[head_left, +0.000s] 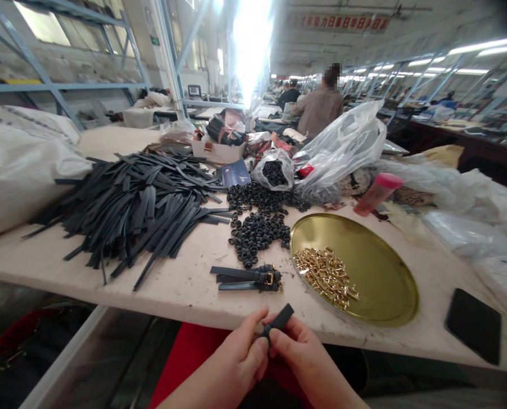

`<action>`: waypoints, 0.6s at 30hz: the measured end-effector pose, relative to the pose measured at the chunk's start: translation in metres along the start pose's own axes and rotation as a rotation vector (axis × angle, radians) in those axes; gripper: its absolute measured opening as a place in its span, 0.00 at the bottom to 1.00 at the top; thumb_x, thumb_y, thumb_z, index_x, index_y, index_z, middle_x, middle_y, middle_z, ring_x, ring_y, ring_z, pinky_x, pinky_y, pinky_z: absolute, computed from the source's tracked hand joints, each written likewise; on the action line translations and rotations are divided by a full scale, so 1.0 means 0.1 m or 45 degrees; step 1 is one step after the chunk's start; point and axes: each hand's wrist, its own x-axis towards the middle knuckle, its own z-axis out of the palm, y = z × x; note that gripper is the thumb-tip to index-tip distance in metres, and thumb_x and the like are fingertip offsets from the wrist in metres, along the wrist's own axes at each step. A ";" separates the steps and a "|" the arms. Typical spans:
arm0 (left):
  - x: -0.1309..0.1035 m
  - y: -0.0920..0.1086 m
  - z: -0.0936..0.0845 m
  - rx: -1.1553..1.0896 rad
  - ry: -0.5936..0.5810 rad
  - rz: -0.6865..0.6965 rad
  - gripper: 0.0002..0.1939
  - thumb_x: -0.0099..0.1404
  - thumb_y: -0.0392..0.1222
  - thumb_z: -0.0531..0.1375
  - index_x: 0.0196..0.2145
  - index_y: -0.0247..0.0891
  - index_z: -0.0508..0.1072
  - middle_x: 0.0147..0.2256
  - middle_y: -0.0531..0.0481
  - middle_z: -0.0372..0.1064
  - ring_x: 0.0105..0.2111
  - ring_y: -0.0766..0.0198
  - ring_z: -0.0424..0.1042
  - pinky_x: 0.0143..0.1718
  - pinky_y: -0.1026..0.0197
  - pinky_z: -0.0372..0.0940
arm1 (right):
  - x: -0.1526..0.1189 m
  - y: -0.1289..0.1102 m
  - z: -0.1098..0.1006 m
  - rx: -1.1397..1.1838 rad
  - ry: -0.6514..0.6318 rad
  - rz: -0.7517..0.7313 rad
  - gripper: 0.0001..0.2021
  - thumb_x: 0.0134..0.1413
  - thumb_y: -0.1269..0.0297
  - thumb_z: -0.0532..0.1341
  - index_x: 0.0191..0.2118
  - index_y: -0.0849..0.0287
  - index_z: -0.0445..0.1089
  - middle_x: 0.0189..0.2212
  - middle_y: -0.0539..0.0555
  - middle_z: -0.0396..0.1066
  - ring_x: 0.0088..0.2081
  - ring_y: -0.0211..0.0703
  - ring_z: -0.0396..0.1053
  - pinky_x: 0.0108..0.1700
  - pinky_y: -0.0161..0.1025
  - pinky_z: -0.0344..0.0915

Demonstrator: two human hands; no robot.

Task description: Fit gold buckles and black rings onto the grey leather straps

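1. Clamping a dark strap (pixel 284 316) between the thumbs and fingers of both left hand (pixel 250 347) and right hand (pixel 296 344), at the tabletop's (pixel 172 301) near edge.
2. Pointing the strap's free end away, toward the tray.
3. Lying just beyond the hands, close to the near edge: several buckled straps (pixel 240 278).
4. Heaped behind those: small black loops (pixel 260 233).
5. Spread over the tabletop's left side: loose dark strips (pixel 129 210).
6. Gathered in the left part of a gold-coloured tray (pixel 377 267): small gold-coloured buckles (pixel 324 274).
7. Resting near the near edge, far right: a black phone (pixel 474 325).
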 end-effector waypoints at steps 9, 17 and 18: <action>0.28 -0.09 -0.03 -0.358 0.019 -0.130 0.19 0.56 0.58 0.51 0.31 0.38 0.61 0.16 0.62 0.51 0.12 0.76 0.45 0.14 0.69 0.38 | 0.26 -0.39 -0.86 -1.266 0.539 -0.441 0.16 0.51 0.55 0.55 0.44 0.57 0.65 0.34 0.55 0.69 0.35 0.45 0.67 0.37 0.42 0.64; 0.51 -0.09 -0.12 -0.332 0.004 -0.167 0.17 0.59 0.57 0.49 0.34 0.39 0.59 0.15 0.62 0.52 0.12 0.76 0.45 0.15 0.68 0.36 | 1.01 -0.89 -1.50 -2.316 0.541 -0.400 0.16 0.57 0.62 0.49 0.48 0.59 0.64 0.46 0.60 0.66 0.44 0.49 0.66 0.43 0.43 0.62; 0.53 -0.10 -0.14 -0.320 -0.015 -0.171 0.18 0.59 0.57 0.49 0.34 0.39 0.60 0.15 0.63 0.51 0.12 0.75 0.45 0.15 0.68 0.36 | 1.04 -0.92 -1.49 -2.366 0.511 -0.367 0.16 0.57 0.62 0.49 0.48 0.58 0.64 0.44 0.59 0.66 0.42 0.48 0.67 0.41 0.41 0.62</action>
